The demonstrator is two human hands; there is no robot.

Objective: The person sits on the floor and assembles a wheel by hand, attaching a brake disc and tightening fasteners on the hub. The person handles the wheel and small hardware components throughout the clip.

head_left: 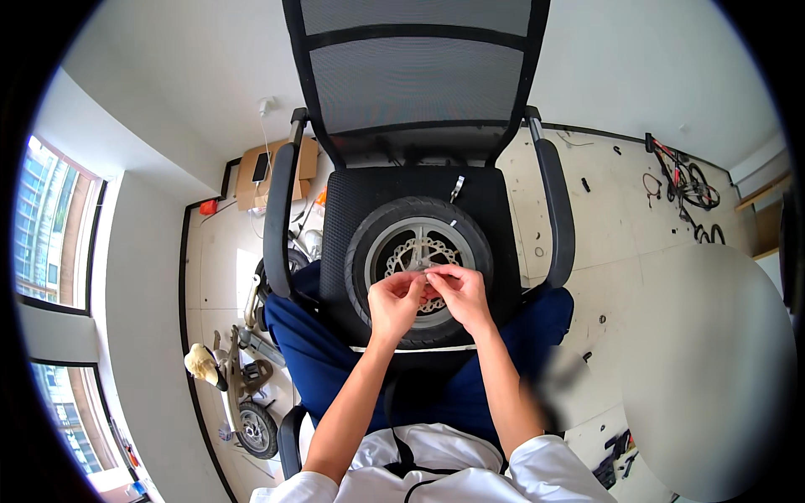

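A wheel with a black tyre [362, 243] and grey rim lies flat on the black seat of an office chair [337, 201] in front of me. A silver brake disc [402, 256] with a wavy, holed edge sits at its centre. Over the disc's near part, my left hand [396, 303] and my right hand [461, 295] meet, thumbs and fingertips pinched together. What they pinch is too small to make out. Behind the tyre, a small silver metal tool or lever [457, 188] rests on the seat.
Armrests [282, 218] flank the seat. On the left floor are a cardboard box [303, 159] with a phone [261, 168] and a partly dismantled scooter [235, 369]. A small red-and-black bike [679, 172] stands at the far right. A blurred round pale surface [713, 369] fills the near right.
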